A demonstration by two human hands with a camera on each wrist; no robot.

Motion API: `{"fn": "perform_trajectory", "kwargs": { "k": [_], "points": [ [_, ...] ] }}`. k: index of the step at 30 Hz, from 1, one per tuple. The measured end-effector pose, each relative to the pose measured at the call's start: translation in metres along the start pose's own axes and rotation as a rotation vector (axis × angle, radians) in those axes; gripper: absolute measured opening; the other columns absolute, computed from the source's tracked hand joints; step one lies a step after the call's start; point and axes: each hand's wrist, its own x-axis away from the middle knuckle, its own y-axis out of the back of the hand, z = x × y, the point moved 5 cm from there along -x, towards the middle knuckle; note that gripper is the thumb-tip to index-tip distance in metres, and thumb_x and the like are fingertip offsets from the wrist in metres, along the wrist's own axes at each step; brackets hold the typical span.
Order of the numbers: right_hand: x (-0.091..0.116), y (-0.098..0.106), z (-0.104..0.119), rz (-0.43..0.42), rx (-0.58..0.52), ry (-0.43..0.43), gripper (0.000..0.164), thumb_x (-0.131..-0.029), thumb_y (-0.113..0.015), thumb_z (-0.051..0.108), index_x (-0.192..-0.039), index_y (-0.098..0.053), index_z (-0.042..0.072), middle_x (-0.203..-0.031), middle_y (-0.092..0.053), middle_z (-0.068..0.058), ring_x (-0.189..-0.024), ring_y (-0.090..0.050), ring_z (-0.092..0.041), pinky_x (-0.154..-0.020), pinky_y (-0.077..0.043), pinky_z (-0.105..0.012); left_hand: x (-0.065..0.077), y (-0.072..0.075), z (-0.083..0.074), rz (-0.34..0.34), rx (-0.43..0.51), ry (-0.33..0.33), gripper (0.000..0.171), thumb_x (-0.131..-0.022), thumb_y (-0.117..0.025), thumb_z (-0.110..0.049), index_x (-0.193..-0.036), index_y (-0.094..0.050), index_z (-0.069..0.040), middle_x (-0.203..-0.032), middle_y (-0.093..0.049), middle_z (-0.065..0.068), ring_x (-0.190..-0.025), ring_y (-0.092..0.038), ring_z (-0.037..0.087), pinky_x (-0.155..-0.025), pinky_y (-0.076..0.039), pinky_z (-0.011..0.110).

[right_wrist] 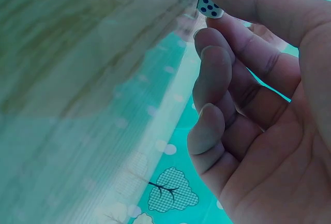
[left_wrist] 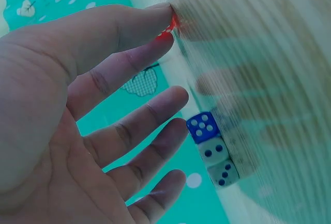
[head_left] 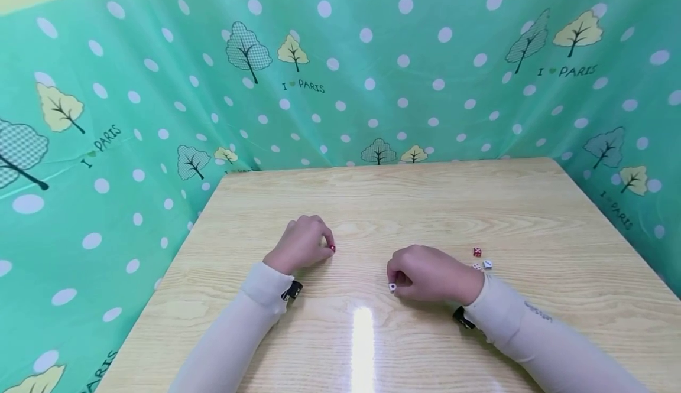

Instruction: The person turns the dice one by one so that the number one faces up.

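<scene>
My left hand (head_left: 303, 243) is over the left middle of the table, pinching a red die (head_left: 333, 248) between thumb and forefinger. The left wrist view shows the other fingers spread. Past them stand a blue die (left_wrist: 202, 126) and two white dice with dark pips (left_wrist: 214, 151), touching in a row; from the head view the left hand mostly hides this row. To the right, my right hand (head_left: 433, 273) pinches a white die (head_left: 392, 287) at the tabletop. Its remaining fingers are curled in the right wrist view, where the die shows dark blue pips (right_wrist: 209, 8).
Just beyond the right wrist lie a red die (head_left: 477, 252), a white die with dark pips (head_left: 487, 265) and a white die with reddish pips (head_left: 476, 267). The wooden table (head_left: 393, 204) meets a green polka-dot curtain (head_left: 340, 74) at its back and sides.
</scene>
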Motion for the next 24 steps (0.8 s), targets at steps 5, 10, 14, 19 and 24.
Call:
{"fn": "perform_trajectory", "kwargs": {
  "k": [5, 10, 14, 19, 24],
  "points": [
    [-0.001, -0.001, 0.002, 0.007, -0.009, 0.004, 0.014, -0.087, -0.077, 0.018, -0.080, -0.069, 0.027, -0.075, -0.060, 0.010, -0.068, -0.049, -0.002, -0.063, -0.045, -0.021, 0.000, 0.001, 0.007, -0.010, 0.016, 0.016, 0.007, -0.083, -0.085, -0.028, -0.080, -0.079, -0.032, -0.108, -0.071, -0.004, -0.108, -0.061, 0.027, -0.090, -0.046, 0.051],
    [-0.003, -0.003, 0.004, 0.006, -0.004, 0.014, 0.015, -0.087, -0.076, 0.019, -0.080, -0.067, 0.028, -0.076, -0.061, 0.009, -0.068, -0.049, -0.002, -0.063, -0.045, -0.021, -0.001, 0.002, 0.012, -0.010, 0.034, 0.042, 0.008, -0.082, -0.085, -0.027, -0.080, -0.079, -0.033, -0.106, -0.071, -0.006, -0.108, -0.061, 0.026, -0.093, -0.045, 0.051],
    [-0.004, -0.003, 0.006, 0.013, 0.002, 0.013, 0.014, -0.088, -0.077, 0.020, -0.080, -0.068, 0.028, -0.077, -0.061, 0.010, -0.069, -0.050, -0.002, -0.064, -0.045, -0.021, -0.001, 0.002, 0.016, -0.002, 0.038, 0.063, 0.009, -0.083, -0.084, -0.027, -0.081, -0.079, -0.033, -0.105, -0.071, -0.008, -0.106, -0.061, 0.024, -0.092, -0.044, 0.049],
    [-0.006, -0.002, 0.010, 0.014, 0.008, 0.022, 0.012, -0.088, -0.077, 0.020, -0.081, -0.069, 0.026, -0.077, -0.062, 0.010, -0.069, -0.050, -0.002, -0.064, -0.045, -0.021, -0.002, 0.003, 0.020, 0.006, 0.034, 0.073, 0.007, -0.084, -0.084, -0.028, -0.082, -0.079, -0.033, -0.103, -0.071, -0.008, -0.105, -0.061, 0.023, -0.090, -0.044, 0.049],
    [-0.007, -0.002, 0.014, 0.009, 0.010, 0.037, 0.012, -0.087, -0.078, 0.018, -0.081, -0.070, 0.025, -0.076, -0.061, 0.010, -0.068, -0.049, -0.002, -0.064, -0.045, -0.021, -0.002, 0.005, 0.022, -0.003, 0.040, 0.067, 0.007, -0.083, -0.084, -0.027, -0.082, -0.079, -0.032, -0.101, -0.071, -0.008, -0.106, -0.063, 0.021, -0.091, -0.045, 0.049]
  ]
}}
